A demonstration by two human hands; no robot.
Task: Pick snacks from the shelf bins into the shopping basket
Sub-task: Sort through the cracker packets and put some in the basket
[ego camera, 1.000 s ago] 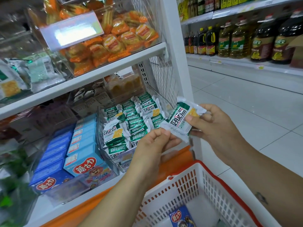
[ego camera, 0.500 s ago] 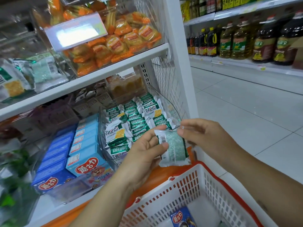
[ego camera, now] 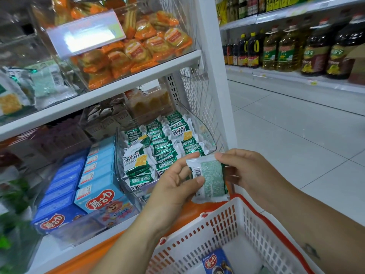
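Blue boxes (ego camera: 99, 201), seven o'clock: red oval badge with white characters 蘑古力. The same badge is on the blue box (ego camera: 215, 263) in the shopping basket (ego camera: 256, 244), six o'clock.

Green-and-white packets (ego camera: 136, 159) in the clear bin (ego camera: 208, 133), centre: 好吃点, upside-down to this view.

Held packet (ego camera: 211, 178), five o'clock of the bin: barcode, digits unreadable.

Price tag (ego camera: 87, 36), eleven o'clock: washed out by glare.

Oil bottles (ego camera: 314, 54), two o'clock: labels illegible.

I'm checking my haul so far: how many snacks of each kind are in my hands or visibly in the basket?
Green-and-white foil snack packet, held by left hand and right hand: 1
Blue cardboard snack box in white plastic basket with red rim: 1
Total: 2; basket floor partly out of view.
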